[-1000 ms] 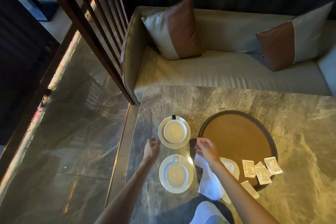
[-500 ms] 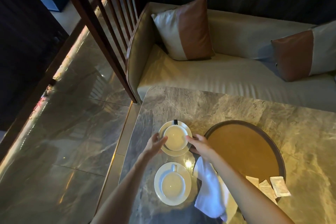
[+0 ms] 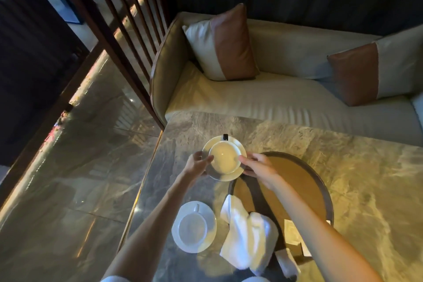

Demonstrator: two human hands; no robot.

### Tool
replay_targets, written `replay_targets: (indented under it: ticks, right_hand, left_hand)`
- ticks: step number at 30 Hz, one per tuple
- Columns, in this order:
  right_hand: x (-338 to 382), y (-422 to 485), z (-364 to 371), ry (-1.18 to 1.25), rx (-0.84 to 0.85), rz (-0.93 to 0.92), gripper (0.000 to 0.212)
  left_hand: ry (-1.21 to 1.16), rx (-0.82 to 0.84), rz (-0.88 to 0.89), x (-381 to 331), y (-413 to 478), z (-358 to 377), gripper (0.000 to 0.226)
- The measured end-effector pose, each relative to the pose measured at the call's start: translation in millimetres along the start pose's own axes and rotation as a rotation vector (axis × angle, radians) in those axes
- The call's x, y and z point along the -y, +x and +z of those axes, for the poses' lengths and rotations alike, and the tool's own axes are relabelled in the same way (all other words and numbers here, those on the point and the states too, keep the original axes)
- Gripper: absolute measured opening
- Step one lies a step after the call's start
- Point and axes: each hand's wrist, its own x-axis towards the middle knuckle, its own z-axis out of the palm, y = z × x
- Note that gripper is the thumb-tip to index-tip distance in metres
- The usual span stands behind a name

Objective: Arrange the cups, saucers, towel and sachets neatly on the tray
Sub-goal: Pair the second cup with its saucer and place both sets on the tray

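A white cup sits on a white saucer with a black handle at its far side. My left hand grips the saucer's left rim and my right hand grips its right rim; the pair looks raised, its right edge over the rim of the round brown tray. A second cup on its saucer rests on the table nearer me. A crumpled white towel lies across the tray's near-left rim. Sachets lie at the tray's near edge, partly hidden by my right arm.
The marble table has its left edge beside a glossy floor. A beige sofa with two brown-and-cream cushions stands behind the table. A slatted wooden screen rises at the left.
Both hands reached forward from beside the near cup and towel, closed on the far saucer's rims, and shifted it with its cup toward the tray.
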Motion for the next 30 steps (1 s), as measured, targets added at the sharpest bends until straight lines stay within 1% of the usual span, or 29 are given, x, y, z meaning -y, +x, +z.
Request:
replay_targets:
  ticks: [2, 5, 11, 17, 22, 27, 30]
  right_hand:
    - [1, -6, -30, -0.025, -0.022, -0.017, 0.039]
    - [-12, -16, -70, -0.046, -0.044, -0.001, 0.038]
    - [-53, -30, -117, -0.059, -0.066, 0.101, 0.041]
    - [-82, -29, -123, -0.023, -0.081, 0.143, 0.039]
    - [-91, -16, -118, 0.02, -0.079, 0.172, 0.049]
    - [-96, -8, -114, -0.056, -0.113, 0.137, 0.051]
    - [-98, -6, -113, -0.055, -0.132, 0.142, 0.052]
  left_hand:
    - [0.008, 0.031, 0.004, -7, -2, 28, 0.04]
    - [0.02, 0.081, -0.021, -2, -3, 67, 0.037]
    - [0.002, 0.087, -0.108, 41, -12, 121, 0.037]
    - [-0.067, 0.033, -0.136, 70, -19, 139, 0.029]
    - [-0.084, -0.032, -0.11, 75, -18, 140, 0.022]
    - [-0.119, -0.057, -0.118, 79, -14, 138, 0.025]
    - [-0.105, -0.045, -0.11, 81, -12, 138, 0.024]
